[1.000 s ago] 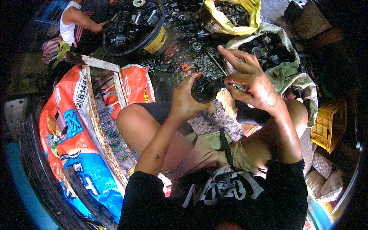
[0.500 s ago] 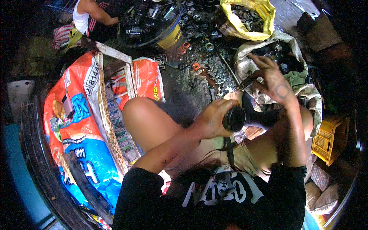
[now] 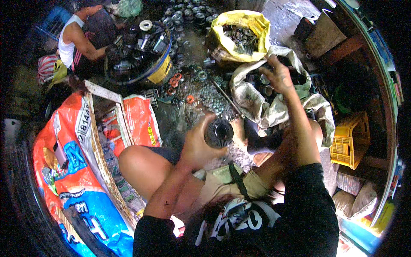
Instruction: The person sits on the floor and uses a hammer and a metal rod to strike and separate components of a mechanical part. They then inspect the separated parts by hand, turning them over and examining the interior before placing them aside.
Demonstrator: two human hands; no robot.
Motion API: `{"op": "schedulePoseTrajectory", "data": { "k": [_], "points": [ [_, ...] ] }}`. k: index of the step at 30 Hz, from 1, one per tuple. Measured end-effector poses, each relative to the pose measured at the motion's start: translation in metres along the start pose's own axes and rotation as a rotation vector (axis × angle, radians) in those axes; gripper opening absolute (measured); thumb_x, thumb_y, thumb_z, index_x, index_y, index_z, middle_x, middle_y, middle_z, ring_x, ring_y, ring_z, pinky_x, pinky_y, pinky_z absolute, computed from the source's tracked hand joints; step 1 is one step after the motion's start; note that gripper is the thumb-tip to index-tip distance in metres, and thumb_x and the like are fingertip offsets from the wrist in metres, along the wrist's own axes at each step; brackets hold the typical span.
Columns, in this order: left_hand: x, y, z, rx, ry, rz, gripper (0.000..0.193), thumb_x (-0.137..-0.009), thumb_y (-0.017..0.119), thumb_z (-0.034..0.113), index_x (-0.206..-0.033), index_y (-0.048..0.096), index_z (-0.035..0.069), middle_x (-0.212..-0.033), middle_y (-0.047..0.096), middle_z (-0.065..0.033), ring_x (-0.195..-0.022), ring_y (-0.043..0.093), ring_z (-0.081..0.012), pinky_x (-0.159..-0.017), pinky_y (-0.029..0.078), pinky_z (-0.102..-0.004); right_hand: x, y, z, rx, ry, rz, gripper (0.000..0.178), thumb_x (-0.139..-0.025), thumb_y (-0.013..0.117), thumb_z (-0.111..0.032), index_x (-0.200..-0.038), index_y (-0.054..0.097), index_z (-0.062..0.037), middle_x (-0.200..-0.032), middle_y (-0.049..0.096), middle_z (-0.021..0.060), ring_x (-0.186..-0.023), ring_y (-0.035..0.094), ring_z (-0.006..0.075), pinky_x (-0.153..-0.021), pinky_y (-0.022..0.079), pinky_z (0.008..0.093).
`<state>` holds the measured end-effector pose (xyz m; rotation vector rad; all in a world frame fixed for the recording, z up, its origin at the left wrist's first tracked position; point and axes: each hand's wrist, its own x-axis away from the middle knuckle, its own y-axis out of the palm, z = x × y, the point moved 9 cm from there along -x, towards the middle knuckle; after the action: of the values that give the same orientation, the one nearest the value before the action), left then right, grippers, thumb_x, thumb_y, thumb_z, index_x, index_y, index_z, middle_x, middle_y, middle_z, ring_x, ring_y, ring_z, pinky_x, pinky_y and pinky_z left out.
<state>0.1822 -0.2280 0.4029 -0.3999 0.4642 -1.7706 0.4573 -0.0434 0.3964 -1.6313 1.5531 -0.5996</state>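
My left hand [image 3: 198, 143] is closed around a black round canister [image 3: 218, 132] with a ribbed, dark inner end facing up, held above my lap between my knees. Over the near side of a dirty white sack [image 3: 244, 92], my right hand [image 3: 279, 76] is raised with its fingers apart and nothing visible in them. Inside that sack lie dark, round metal pieces. Behind it stands a yellow sack [image 3: 217, 32] filled with metal rings and discs.
A metal rod [image 3: 227, 97] slants across the littered floor near orange rings [image 3: 174, 80]. Another person [image 3: 77, 38] sits by a tub [image 3: 168, 53] of dark canisters. A rusty frame [image 3: 107, 141] and printed bags [image 3: 68, 171] are at left, a yellow crate [image 3: 344, 143] at right.
My right hand has lifted away from the canister toward the sacks, and the dark ring seen by its fingers no longer shows there. My left hand keeps the canister; the view has shifted.
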Motion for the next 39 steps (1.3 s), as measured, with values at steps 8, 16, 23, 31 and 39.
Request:
{"op": "schedulePoseTrajectory", "data": {
  "k": [8,16,23,31,39],
  "points": [
    [0.000,-0.013,0.025,-0.037,0.181,0.175,0.091,-0.049,0.093,0.027,-0.127,0.051,0.006,-0.125,0.059,-0.0139,-0.117,0.058,-0.0285,-0.104,0.042,-0.0373,0.090,-0.009,-0.168,-0.323,-0.453,-0.234,0.020,-0.076,0.073,-0.012,-0.096,0.072,-0.0094,-0.145,0.044,0.0229,-0.134,0.045,0.0344,-0.107,0.038,0.0414],
    [-0.002,0.006,0.038,-0.147,0.220,0.178,0.095,-0.047,0.094,0.032,-0.127,0.051,0.004,-0.125,0.060,-0.0168,-0.117,0.059,-0.0318,-0.101,0.045,-0.0399,0.132,-0.015,-0.194,-0.240,-0.713,-0.305,0.020,-0.068,0.074,-0.015,-0.086,0.072,-0.0068,-0.150,0.037,0.0218,-0.135,0.038,0.0408,-0.107,0.034,0.0494],
    [-0.005,0.016,0.034,-0.143,0.205,0.120,0.093,-0.049,0.090,0.026,-0.129,0.049,0.003,-0.125,0.059,-0.0178,-0.117,0.058,-0.0340,-0.101,0.045,-0.0406,0.138,-0.006,-0.198,-0.181,-0.750,-0.323,0.024,-0.062,0.074,-0.020,-0.080,0.074,-0.0038,-0.149,0.040,0.0181,-0.135,0.038,0.0382,-0.105,0.034,0.0502],
    [-0.007,0.016,0.022,-0.163,0.113,0.103,0.087,-0.050,0.088,0.026,-0.126,0.051,0.002,-0.119,0.062,-0.0197,-0.111,0.061,-0.0346,-0.097,0.048,-0.0414,0.139,0.011,-0.204,-0.117,-0.799,-0.355,0.020,-0.061,0.070,-0.022,-0.068,0.070,-0.0028,-0.148,0.043,0.0142,-0.135,0.039,0.0337,-0.103,0.034,0.0503],
    [-0.012,0.023,-0.006,-0.092,0.020,0.083,0.089,-0.050,0.089,0.030,-0.125,0.052,0.001,-0.113,0.065,-0.0189,-0.106,0.064,-0.0340,-0.092,0.051,-0.0416,0.131,0.031,-0.194,-0.162,-0.785,-0.350,0.023,-0.062,0.067,-0.026,-0.064,0.069,-0.0034,-0.148,0.043,0.0129,-0.135,0.039,0.0327,-0.100,0.034,0.0498]
  ]
}}
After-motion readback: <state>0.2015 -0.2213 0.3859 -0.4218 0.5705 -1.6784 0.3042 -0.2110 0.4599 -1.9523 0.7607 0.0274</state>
